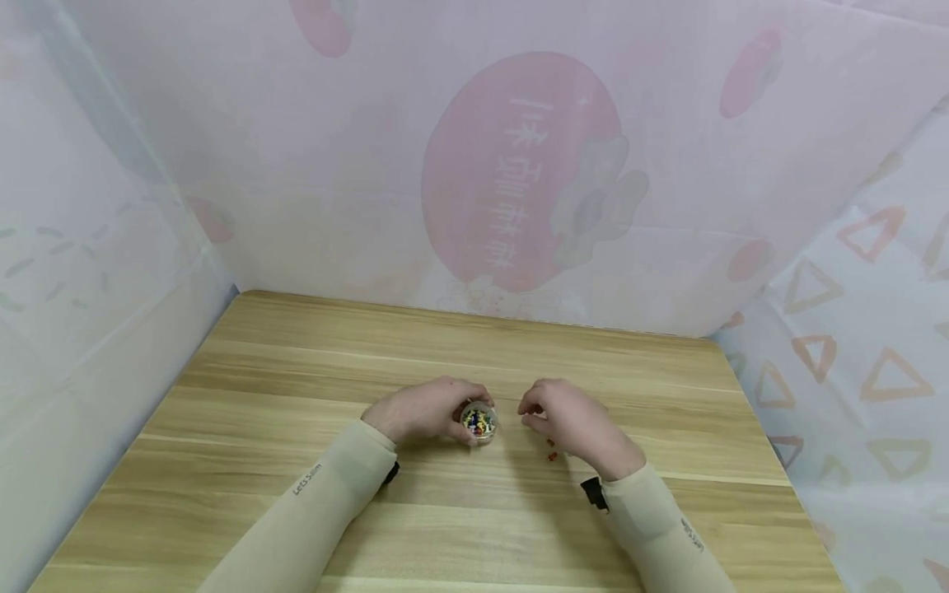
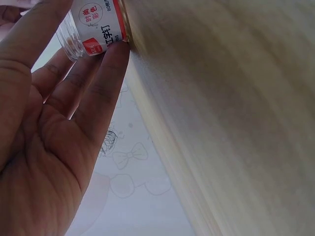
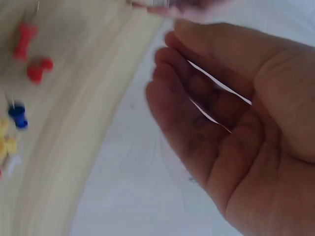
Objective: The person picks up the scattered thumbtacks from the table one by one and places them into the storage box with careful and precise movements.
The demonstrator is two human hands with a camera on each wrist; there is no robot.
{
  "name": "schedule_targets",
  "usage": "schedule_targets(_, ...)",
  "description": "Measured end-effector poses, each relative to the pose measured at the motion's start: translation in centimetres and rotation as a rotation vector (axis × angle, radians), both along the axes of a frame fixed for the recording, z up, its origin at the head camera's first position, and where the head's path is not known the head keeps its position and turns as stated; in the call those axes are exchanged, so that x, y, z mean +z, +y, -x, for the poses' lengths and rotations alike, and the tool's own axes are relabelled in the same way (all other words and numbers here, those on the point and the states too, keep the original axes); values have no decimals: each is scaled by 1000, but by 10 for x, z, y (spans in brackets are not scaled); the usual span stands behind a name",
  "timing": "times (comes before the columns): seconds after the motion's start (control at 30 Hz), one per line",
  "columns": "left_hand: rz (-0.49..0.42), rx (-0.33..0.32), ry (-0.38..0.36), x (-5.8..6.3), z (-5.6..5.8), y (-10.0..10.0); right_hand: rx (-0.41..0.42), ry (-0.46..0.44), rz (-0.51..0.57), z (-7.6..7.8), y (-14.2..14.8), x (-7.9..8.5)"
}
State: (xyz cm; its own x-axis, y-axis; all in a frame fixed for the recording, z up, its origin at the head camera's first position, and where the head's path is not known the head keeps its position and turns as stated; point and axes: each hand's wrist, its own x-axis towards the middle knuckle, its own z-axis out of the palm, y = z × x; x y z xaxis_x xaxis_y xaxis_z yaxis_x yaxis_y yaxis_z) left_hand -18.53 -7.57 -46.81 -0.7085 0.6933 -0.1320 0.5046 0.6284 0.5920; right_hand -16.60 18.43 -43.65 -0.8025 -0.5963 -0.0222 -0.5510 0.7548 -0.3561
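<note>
My left hand holds a small clear round jar by its side, thumb and fingers around it. Multicoloured push pins show inside through the open top. In the left wrist view, the jar has a white and red label, and its base is close to the tabletop. My right hand hovers to the right of the jar, fingers loosely bent and thumb near the index fingertip, with no pin visible between them. Below it lie loose red push pins.
The right wrist view shows loose pins on the table: a red pin, a blue pin and yellow pins. The wooden table ends at a printed cloth wall behind, with similar cloth at both sides.
</note>
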Motion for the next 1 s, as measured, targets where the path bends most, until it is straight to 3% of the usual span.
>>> schedule_targets(0.4,-9,-3,-3,-1,1,-1,-26,-142,-126,1,16,2)
schedule_targets(0.7,-14,-4,-1,-1,0,-1,-48,-119,-197,-3,17,-2)
schedule_targets(1.0,-7,-7,1,0,0,-1,-40,-108,-192,-3,16,-9)
